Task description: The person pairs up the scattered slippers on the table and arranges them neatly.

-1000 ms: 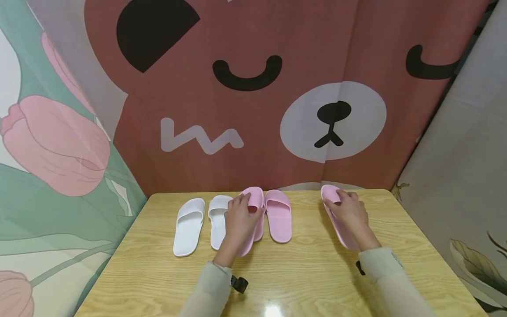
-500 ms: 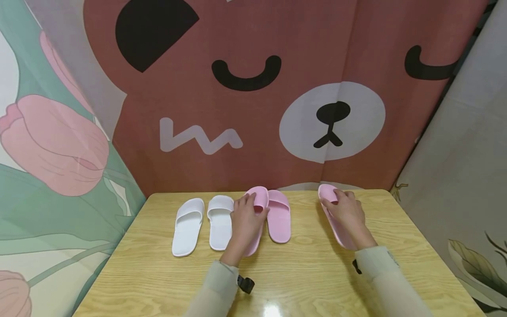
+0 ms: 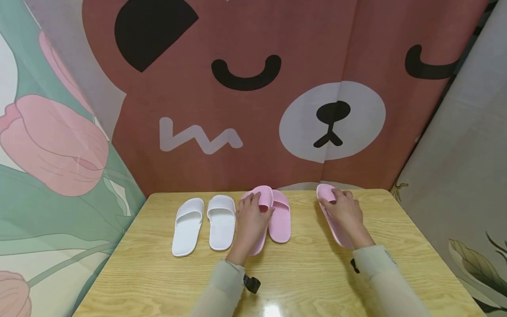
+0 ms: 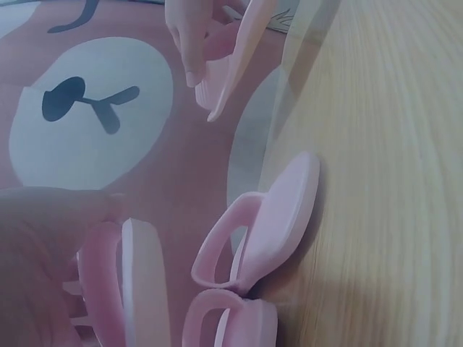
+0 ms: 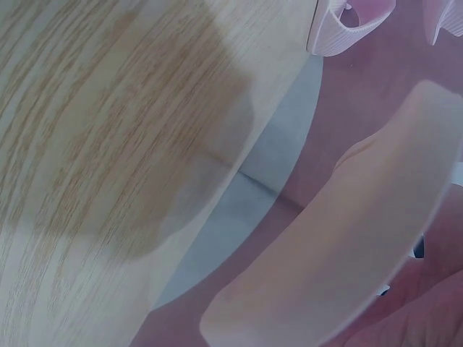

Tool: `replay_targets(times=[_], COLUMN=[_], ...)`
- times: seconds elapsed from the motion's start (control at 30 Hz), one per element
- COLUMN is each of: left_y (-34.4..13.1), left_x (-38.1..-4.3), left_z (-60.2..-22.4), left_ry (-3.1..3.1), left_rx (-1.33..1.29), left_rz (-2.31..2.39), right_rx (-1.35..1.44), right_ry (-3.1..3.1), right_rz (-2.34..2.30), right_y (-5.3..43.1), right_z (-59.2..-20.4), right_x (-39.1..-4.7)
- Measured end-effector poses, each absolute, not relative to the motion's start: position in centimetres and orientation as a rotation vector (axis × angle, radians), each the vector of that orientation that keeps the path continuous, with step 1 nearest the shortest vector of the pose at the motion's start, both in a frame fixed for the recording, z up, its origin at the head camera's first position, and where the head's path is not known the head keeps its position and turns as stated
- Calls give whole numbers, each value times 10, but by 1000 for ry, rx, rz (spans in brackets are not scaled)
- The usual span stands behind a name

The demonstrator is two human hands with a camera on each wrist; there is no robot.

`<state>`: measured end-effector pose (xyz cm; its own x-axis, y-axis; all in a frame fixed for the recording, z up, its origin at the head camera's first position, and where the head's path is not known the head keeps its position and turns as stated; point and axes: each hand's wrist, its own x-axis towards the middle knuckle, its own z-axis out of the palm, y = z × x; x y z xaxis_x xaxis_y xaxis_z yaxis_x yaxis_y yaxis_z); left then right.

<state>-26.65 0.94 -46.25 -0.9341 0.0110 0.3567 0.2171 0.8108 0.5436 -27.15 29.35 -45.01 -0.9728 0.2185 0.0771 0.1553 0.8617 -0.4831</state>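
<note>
My left hand (image 3: 250, 222) grips a pink slipper (image 3: 266, 195) by its strap, raised above two more pink slippers. The right one of these, a pink slipper (image 3: 281, 224), lies on the table; its partner (image 4: 249, 325) is mostly hidden behind my left hand in the head view. Farther right, my right hand (image 3: 347, 213) holds another pink slipper (image 3: 325, 192) at its strap, tilted and clear of the tabletop. The right wrist view shows that slipper's sole edge (image 5: 354, 224) close up. Left of my left hand, two white slippers (image 3: 222, 224) lie side by side, toes to the back.
The wooden table (image 3: 309, 281) ends at a curtain (image 3: 253, 167) with a bear print along its back edge. Printed fabric also hangs at the left (image 3: 55, 185) and right (image 3: 455, 176). A dark camera (image 3: 252, 284) is strapped to my left wrist.
My left hand has moved right with its pink slipper, uncovering the right white slipper and covering more of the pink pair. My right hand and its slipper have shifted slightly left.
</note>
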Motion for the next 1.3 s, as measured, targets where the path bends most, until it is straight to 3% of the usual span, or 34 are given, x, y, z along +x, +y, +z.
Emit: replay_targets(times=[1.3], left_y=[59], left_x=[-279], left_z=[-470], left_ry=[-2634], left_rx=[-127], left_rz=[-881], right_rx=[-308], right_ry=[-2917], right_rz=[779], right_y=[288], right_z=[-451], right_x=[-278])
